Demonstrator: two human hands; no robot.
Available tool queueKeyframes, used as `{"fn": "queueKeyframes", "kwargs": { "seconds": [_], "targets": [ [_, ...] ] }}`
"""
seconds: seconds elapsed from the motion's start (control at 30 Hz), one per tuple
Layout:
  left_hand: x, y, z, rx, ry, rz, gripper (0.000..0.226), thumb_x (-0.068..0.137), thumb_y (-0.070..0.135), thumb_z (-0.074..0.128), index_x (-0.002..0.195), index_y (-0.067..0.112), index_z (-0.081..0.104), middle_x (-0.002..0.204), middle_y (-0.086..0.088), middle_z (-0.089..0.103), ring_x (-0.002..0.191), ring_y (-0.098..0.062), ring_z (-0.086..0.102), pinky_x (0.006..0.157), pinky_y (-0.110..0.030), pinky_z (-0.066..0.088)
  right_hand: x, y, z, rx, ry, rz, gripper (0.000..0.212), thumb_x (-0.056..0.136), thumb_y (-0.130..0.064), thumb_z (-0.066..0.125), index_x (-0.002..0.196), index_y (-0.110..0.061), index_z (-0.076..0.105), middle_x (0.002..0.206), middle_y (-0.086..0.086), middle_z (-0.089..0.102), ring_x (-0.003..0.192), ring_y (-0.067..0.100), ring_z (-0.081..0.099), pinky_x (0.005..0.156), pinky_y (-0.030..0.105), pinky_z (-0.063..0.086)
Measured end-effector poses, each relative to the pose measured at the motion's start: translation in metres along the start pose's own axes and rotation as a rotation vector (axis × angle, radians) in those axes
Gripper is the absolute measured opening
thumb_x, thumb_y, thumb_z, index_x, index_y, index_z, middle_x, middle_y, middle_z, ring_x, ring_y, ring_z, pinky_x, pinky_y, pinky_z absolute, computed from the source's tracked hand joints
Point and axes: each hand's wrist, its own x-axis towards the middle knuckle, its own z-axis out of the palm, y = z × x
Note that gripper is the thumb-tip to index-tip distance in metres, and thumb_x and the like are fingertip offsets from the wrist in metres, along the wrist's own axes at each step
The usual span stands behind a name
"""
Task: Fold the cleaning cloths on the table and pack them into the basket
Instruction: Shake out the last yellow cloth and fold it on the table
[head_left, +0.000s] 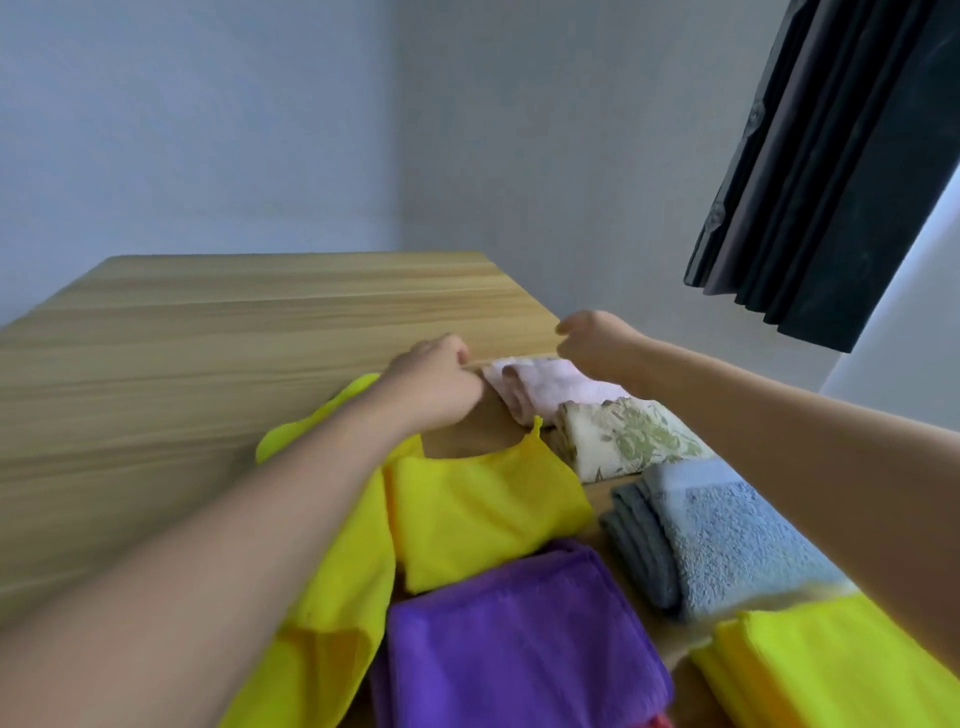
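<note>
Both hands reach mid-frame: left hand (434, 382) curled, touching the pink cloth (545, 384); right hand (597, 345) curled above it, grip unclear. Folded cloths crowd lower right; bare table (208, 332) upper left.

A light wooden table (218, 364) carries cloths toward 3 to 6 o'clock: a pink towel (550, 384), a floral cloth (623, 436), a loose yellow cloth (467, 509), a purple cloth (519, 639), a blue-and-grey towel (727, 540), and 1 folded yellow cloth (841, 670).
</note>
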Motion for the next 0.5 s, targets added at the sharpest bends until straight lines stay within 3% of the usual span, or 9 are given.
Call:
{"fn": "queueKeyframes", "kwargs": {
  "seconds": [0.1, 0.17, 0.23, 0.3, 0.4, 0.43, 0.5],
  "targets": [
    [-0.025, -0.043, -0.031, -0.005, 0.005, -0.066, 0.026, 0.085, 0.014, 0.052, 0.107, 0.017, 0.065, 0.119, -0.008, 0.064, 0.109, -0.024, 0.058, 0.093, -0.031, 0.048, -0.022, -0.032, 0.017, 0.020, -0.112, -0.089, 0.036, 0.093, -0.015, 0.050, 0.128, -0.007, 0.058, 0.125, 0.014, 0.060, 0.116, 0.031, 0.056, 0.095, 0.036, 0.045],
    [-0.038, -0.070, -0.047, -0.034, 0.058, -0.141, 0.023, 0.083, 0.012, 0.053, 0.101, 0.017, 0.067, 0.115, -0.009, 0.066, 0.106, -0.026, 0.060, 0.093, -0.034, 0.049, -0.041, -0.049, 0.028, 0.010, -0.180, -0.105, 0.034, 0.090, -0.015, 0.050, 0.120, -0.004, 0.061, 0.093, 0.019, 0.068, 0.086, 0.033, 0.065, 0.075, 0.033, 0.052],
    [-0.048, -0.095, -0.055, -0.086, 0.122, -0.240, 0.021, 0.079, 0.019, 0.054, 0.095, 0.018, 0.066, 0.111, -0.008, 0.067, 0.104, -0.028, 0.061, 0.092, -0.037, 0.050, -0.054, -0.064, 0.037, -0.029, -0.221, -0.098, 0.032, 0.092, -0.015, 0.049, 0.119, -0.003, 0.061, 0.068, 0.007, 0.057, 0.057, 0.021, 0.053, 0.053, 0.024, 0.041],
    [-0.059, -0.110, -0.054, -0.131, 0.133, -0.313, 0.029, 0.075, 0.028, 0.051, 0.096, 0.013, 0.065, 0.107, -0.012, 0.067, 0.100, -0.030, 0.062, 0.090, -0.039, 0.051, -0.056, -0.075, 0.047, 0.008, -0.232, -0.055, 0.031, 0.093, -0.017, 0.050, 0.120, -0.007, 0.062, 0.076, 0.003, 0.054, 0.058, 0.016, 0.046, 0.052, 0.022, 0.035],
    [-0.067, -0.126, -0.043, 0.052, 0.083, -0.350, 0.047, 0.080, 0.036, 0.050, 0.120, 0.013, 0.060, 0.127, -0.018, 0.057, 0.118, -0.035, 0.053, 0.099, -0.038, 0.044, -0.054, -0.085, 0.071, 0.089, -0.313, 0.008, 0.021, 0.092, -0.021, 0.053, 0.105, -0.010, 0.064, 0.094, 0.005, 0.062, 0.073, 0.018, 0.059, 0.059, 0.024, 0.045],
    [-0.068, -0.131, -0.040, 0.107, 0.079, -0.343, 0.050, 0.080, 0.038, 0.052, 0.124, 0.017, 0.058, 0.130, -0.016, 0.055, 0.121, -0.035, 0.050, 0.099, -0.037, 0.042, -0.053, -0.088, 0.080, 0.108, -0.342, 0.032, 0.015, 0.092, -0.023, 0.054, 0.096, -0.011, 0.062, 0.092, 0.006, 0.061, 0.068, 0.018, 0.059, 0.055, 0.022, 0.046],
    [-0.066, -0.136, -0.039, 0.046, 0.048, -0.335, 0.047, 0.072, 0.037, 0.056, 0.115, 0.018, 0.062, 0.119, -0.012, 0.062, 0.110, -0.033, 0.057, 0.089, -0.037, 0.048, -0.048, -0.093, 0.094, 0.131, -0.348, 0.083, 0.016, 0.090, -0.028, 0.057, 0.084, -0.014, 0.058, 0.079, 0.008, 0.055, 0.055, 0.017, 0.049, 0.049, 0.020, 0.040]
  ]
}}
